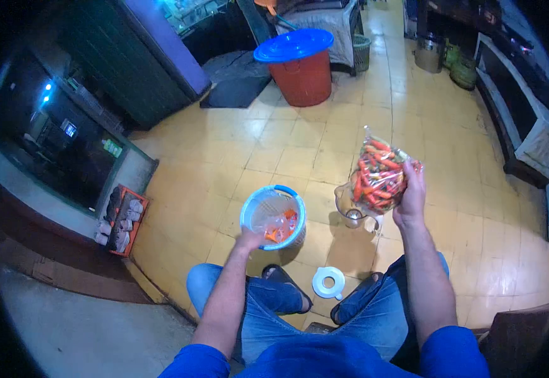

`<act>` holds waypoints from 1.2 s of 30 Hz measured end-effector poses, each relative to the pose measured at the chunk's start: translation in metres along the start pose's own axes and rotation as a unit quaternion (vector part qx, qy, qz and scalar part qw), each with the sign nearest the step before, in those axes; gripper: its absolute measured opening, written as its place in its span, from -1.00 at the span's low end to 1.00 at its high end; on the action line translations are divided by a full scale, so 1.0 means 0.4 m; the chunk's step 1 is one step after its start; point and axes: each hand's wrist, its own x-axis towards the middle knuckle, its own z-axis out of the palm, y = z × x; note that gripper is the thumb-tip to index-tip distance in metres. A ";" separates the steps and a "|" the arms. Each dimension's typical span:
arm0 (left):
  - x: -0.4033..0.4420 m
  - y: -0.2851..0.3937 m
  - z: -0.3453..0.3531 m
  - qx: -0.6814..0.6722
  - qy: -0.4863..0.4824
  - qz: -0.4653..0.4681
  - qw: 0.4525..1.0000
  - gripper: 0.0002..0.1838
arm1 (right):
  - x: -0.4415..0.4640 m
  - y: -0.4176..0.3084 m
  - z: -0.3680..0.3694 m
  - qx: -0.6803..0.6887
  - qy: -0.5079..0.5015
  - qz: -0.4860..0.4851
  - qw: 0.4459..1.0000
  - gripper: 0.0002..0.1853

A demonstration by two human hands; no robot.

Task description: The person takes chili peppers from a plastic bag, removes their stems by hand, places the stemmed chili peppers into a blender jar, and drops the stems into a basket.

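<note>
In my right hand (411, 196) is a clear plastic bag of chili peppers (380, 179), mostly red with some green, held up over the floor. Below and partly behind it stands a clear blender jar (349, 213) with a handle. My left hand (249, 241) is at the near left rim of a light blue plastic basket (273, 196); its fingers are blurred and partly hidden there. Inside the basket lie orange-red pieces (279, 232) and what looks like clear plastic. A white ring-shaped lid (328, 282) rests on the floor between my feet.
A red tub (301, 79) with a blue lid (294, 45) stands farther back beside a dark mat (235, 92). Shoes fill an orange rack (123, 222) at left. Green gas cylinders (463, 72) and a white-edged cabinet (526, 113) line the right side.
</note>
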 end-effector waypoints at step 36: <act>-0.158 0.419 -0.154 -0.311 0.016 0.498 0.810 -0.71 | -0.053 0.216 0.158 -0.403 -0.305 -0.080 0.859 -0.97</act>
